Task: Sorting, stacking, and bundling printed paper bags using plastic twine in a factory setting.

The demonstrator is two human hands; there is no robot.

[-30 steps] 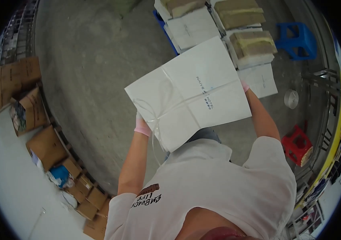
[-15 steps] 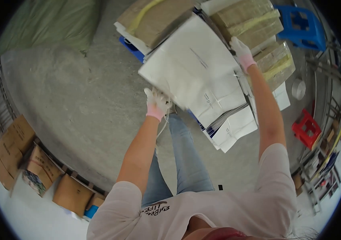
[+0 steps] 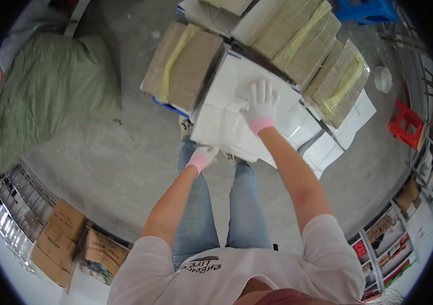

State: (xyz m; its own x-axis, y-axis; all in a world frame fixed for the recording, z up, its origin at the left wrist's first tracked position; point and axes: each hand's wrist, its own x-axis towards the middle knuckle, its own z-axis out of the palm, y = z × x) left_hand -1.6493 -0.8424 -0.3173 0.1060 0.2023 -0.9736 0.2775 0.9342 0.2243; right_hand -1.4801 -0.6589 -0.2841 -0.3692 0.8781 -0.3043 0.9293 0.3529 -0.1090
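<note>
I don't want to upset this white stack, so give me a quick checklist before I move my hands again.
1. Right grip spread flat on the white stack: ok.
2. Left grip firm at the near edge: cannot tell, fingers partly hidden.
3. Stack squared up at its near right: not ok, edges uneven.
4. Red stool apart from the stack: ok.
5. Green sack apart from the stack: ok.

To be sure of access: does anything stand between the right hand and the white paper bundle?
Nothing visible except its glove: the right hand appears to rest palm-down on the white paper bundle.
</note>
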